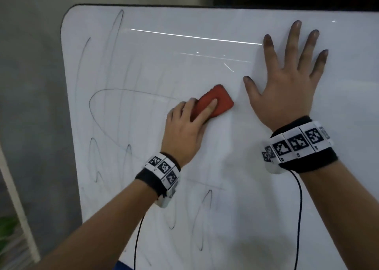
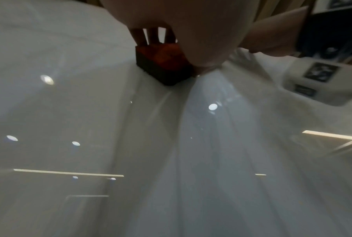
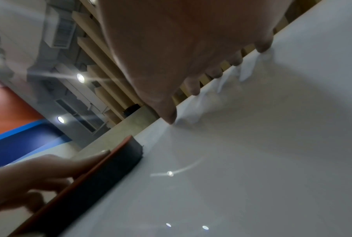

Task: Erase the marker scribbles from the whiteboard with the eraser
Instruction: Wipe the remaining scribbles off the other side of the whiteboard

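Head view: red eraser (image 1: 212, 101) pressed to whiteboard (image 1: 205, 23) near its middle, gripped by left hand (image 1: 184, 132); right hand (image 1: 287, 81) spread flat just right of eraser. Right of eraser wiped clean; left of eraser, scribbles (image 1: 106, 114) remaining, so roughly half done.

Left wrist view: fingers (image 2: 150, 34) curled over eraser (image 2: 163, 67).

Right wrist view: fingertips (image 3: 195, 92) spread on board, eraser (image 3: 110, 173) beside.

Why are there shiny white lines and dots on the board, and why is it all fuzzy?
Head view: ceiling lights glare as streaks on the glossy whiteboard. Left wrist view: round light dots reflect; the eraser looks blurry and dark. Right wrist view: dim, smeared, stretched by the wide lens.
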A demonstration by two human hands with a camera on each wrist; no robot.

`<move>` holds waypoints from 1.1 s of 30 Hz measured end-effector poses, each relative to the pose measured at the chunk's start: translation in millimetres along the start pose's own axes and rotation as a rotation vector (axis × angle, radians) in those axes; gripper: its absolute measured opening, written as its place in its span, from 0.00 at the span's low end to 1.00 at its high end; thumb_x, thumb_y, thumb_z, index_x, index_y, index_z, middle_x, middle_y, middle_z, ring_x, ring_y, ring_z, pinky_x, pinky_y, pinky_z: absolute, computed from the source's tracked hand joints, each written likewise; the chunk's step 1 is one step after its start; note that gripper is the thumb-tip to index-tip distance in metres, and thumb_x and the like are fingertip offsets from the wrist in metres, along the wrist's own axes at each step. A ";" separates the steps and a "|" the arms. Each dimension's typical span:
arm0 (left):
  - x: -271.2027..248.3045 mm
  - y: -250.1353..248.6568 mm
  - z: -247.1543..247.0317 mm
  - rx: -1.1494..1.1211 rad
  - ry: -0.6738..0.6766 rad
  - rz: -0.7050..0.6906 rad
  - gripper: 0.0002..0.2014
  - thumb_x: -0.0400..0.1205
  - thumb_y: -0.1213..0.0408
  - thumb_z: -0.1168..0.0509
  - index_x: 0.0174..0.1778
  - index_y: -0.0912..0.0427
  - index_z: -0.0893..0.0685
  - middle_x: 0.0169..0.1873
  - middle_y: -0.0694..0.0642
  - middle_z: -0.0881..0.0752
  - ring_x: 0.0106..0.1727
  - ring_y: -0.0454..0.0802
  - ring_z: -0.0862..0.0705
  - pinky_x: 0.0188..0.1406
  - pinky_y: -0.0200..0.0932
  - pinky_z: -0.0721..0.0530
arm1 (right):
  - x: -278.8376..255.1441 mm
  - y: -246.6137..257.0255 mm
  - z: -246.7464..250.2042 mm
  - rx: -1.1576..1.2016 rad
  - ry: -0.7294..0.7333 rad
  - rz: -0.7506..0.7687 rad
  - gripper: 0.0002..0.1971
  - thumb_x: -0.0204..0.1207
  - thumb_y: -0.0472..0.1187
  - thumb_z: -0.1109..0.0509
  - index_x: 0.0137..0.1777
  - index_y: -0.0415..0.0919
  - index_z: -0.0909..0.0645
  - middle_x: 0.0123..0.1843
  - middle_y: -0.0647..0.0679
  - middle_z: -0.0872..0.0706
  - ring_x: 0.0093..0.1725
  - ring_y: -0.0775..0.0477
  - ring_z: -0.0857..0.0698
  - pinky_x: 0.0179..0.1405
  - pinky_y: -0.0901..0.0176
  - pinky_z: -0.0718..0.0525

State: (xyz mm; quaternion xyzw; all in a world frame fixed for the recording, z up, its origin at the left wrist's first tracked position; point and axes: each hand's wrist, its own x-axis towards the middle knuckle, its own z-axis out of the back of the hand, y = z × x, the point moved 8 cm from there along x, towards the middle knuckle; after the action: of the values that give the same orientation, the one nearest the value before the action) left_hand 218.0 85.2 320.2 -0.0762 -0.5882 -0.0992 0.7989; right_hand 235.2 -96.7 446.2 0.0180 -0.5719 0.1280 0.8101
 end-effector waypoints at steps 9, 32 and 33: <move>-6.9 3.2 -1.9 -0.030 -0.117 0.379 0.28 0.87 0.62 0.38 0.84 0.47 0.30 0.72 0.64 0.24 0.65 0.65 0.23 0.70 0.63 0.24 | -42.4 -18.4 1.0 0.010 0.084 0.151 0.35 0.86 0.55 0.38 0.91 0.47 0.43 0.92 0.36 0.53 0.90 0.27 0.52 0.89 0.30 0.52; -136.1 -93.9 -47.0 -0.060 0.100 0.146 0.28 0.85 0.65 0.32 0.81 0.45 0.29 0.70 0.67 0.21 0.63 0.67 0.22 0.67 0.63 0.23 | -115.7 -37.8 -10.9 0.060 0.189 0.275 0.36 0.82 0.47 0.34 0.90 0.46 0.40 0.92 0.36 0.52 0.90 0.29 0.52 0.89 0.32 0.50; -144.8 -101.5 -50.6 -0.060 0.117 0.111 0.28 0.85 0.64 0.31 0.80 0.44 0.29 0.70 0.67 0.21 0.64 0.66 0.21 0.68 0.63 0.23 | -116.9 -38.1 -11.8 0.055 0.186 0.281 0.36 0.83 0.48 0.35 0.90 0.46 0.41 0.92 0.36 0.52 0.90 0.29 0.52 0.89 0.32 0.50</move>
State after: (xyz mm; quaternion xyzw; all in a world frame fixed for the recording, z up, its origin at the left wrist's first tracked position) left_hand 197.9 -15.2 167.4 -0.1266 -0.5324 -0.0767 0.8334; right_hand 218.3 -153.3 337.8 -0.0518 -0.4876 0.2569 0.8328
